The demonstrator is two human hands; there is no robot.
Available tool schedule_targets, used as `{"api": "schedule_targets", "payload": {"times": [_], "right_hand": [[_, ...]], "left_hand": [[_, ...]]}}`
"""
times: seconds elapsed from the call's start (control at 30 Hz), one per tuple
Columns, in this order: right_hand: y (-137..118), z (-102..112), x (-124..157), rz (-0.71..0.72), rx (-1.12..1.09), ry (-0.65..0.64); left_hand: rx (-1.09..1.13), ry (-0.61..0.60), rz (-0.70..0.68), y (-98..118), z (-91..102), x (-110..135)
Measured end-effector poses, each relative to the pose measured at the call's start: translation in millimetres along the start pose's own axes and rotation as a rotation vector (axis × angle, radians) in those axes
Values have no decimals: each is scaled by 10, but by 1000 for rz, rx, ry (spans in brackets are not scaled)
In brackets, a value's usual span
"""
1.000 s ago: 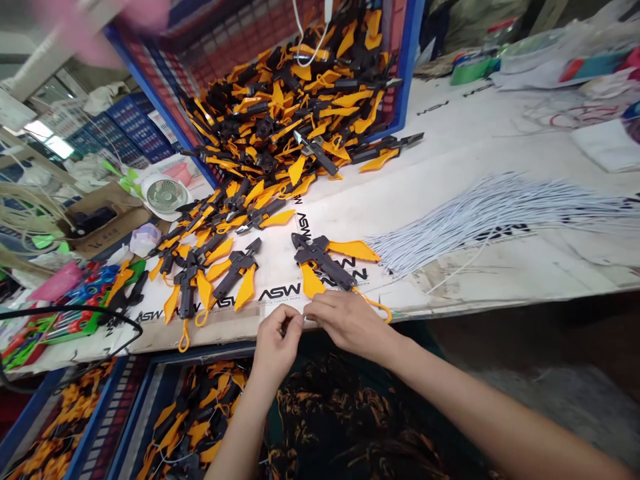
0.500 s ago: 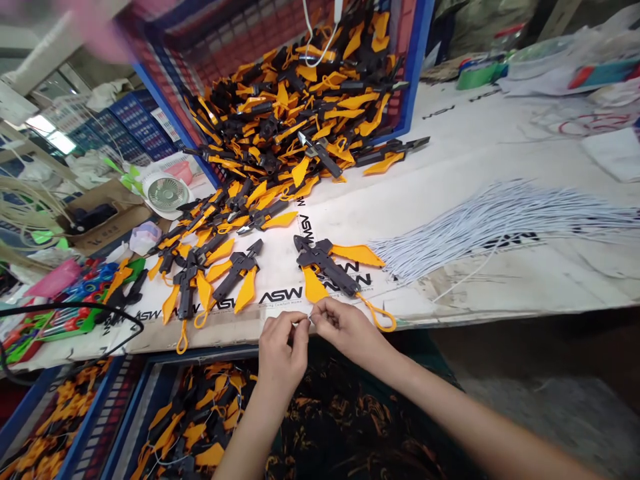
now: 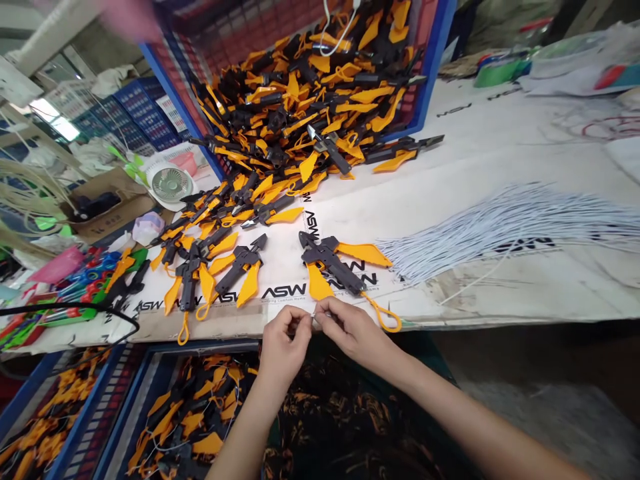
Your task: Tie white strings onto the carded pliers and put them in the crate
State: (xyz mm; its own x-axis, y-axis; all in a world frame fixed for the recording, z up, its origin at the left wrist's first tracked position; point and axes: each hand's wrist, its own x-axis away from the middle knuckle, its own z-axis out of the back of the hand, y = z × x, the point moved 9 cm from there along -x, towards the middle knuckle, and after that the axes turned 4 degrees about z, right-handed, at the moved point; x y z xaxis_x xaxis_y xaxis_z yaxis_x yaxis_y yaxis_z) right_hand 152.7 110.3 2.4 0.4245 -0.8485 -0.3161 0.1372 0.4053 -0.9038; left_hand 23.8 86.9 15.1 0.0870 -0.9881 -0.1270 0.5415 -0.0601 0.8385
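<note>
The nearest toy (image 3: pixel 345 273) has a body of matt dark plastic, with orange fins (image 3: pixel 364 253) that look smooth and faintly satiny. The white cords (image 3: pixel 480 230) look smooth and thin (thread or plastic, I cannot tell). A printed, paper-like sheet (image 3: pixel 360 200) with a dull finish covers the counter (image 3: pixel 550 287), worn along its front. The upper crate (image 3: pixel 438 67) is smooth blue plastic, the box (image 3: pixel 115 210) matt cardboard, the garment (image 3: pixel 345 420) printed cloth.
</note>
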Motion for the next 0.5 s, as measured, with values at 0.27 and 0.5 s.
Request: {"api": "schedule_targets", "payload": {"times": [0.27,0.5], "right_hand": [[51,-95,3,-85,-125,-68],[74,-112,46,-104,-111,-75]], "left_hand": [[-442,49,-588,392,30,178],[-71,-40,-190,104,38,85]]}}
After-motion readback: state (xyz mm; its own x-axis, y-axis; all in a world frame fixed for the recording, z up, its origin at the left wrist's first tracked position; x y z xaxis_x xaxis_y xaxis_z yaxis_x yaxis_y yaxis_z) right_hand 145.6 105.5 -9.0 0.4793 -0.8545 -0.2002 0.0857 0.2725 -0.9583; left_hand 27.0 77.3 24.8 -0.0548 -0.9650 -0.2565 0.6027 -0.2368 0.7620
